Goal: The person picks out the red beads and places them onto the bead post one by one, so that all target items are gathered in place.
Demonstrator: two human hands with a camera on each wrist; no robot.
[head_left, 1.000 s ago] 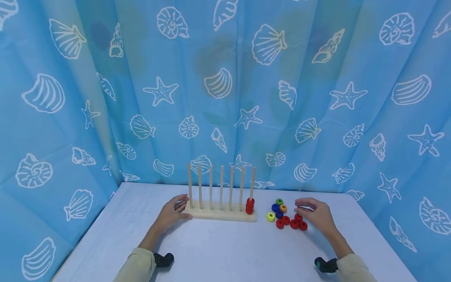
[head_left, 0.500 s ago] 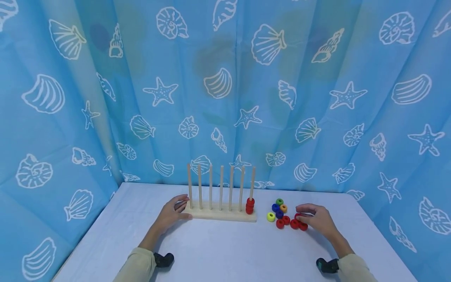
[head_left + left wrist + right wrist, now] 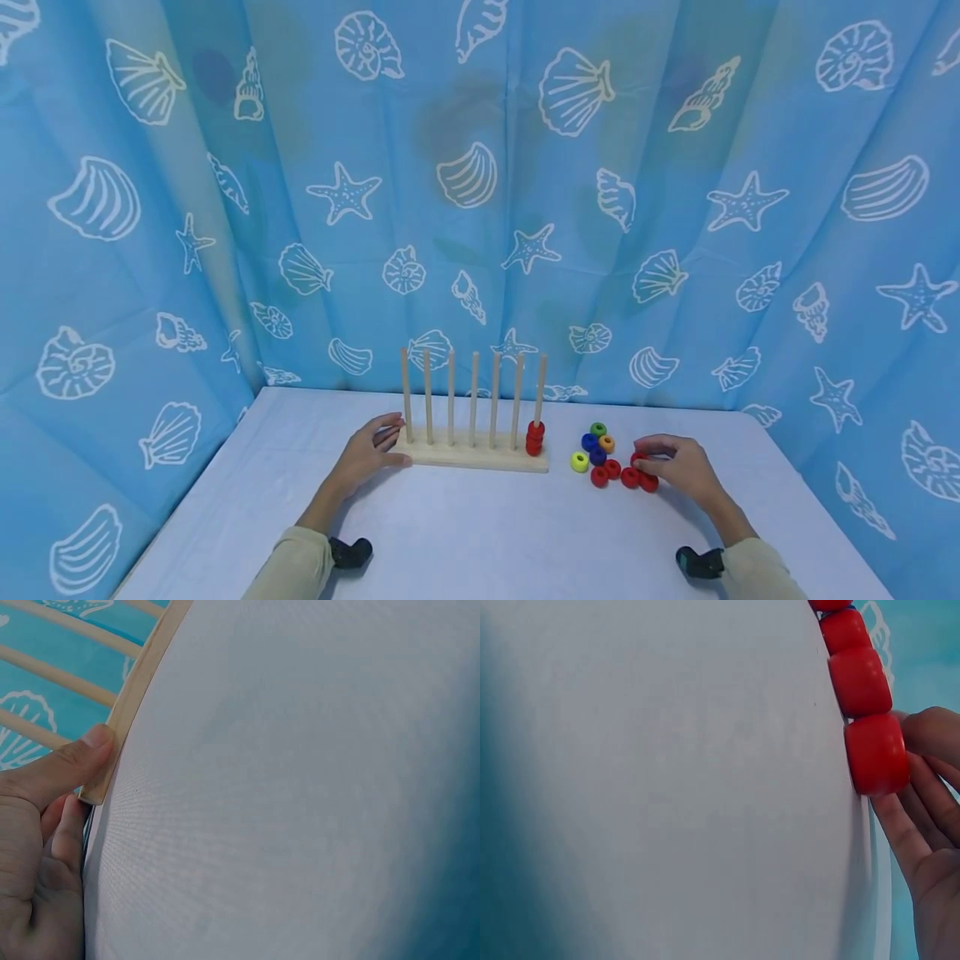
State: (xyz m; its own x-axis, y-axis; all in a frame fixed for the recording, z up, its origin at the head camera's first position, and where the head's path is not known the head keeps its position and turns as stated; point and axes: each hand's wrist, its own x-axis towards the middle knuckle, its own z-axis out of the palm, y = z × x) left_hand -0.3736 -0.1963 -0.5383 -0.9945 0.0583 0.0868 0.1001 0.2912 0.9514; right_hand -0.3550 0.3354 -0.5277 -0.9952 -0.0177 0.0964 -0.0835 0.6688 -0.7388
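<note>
The left hand (image 3: pixel 363 454) grips the left end of the rack (image 3: pixel 472 456), its thumb on the base and its fingers round the end. The right hand (image 3: pixel 678 467) has thumb and fingertips drawn close in a pinch on a red bead (image 3: pixel 638 457), on the right side of the loose beads; whether it is off the table (image 3: pixel 465 542) I cannot tell. Four more red beads (image 3: pixel 599 476) lie near and left of it. Farther left are yellow (image 3: pixel 580 462), blue (image 3: pixel 597 456), orange (image 3: pixel 607 444) and green (image 3: pixel 597 428) beads. A red stack (image 3: pixel 535 439) sits on the rack's rightmost peg (image 3: pixel 540 387).
</note>
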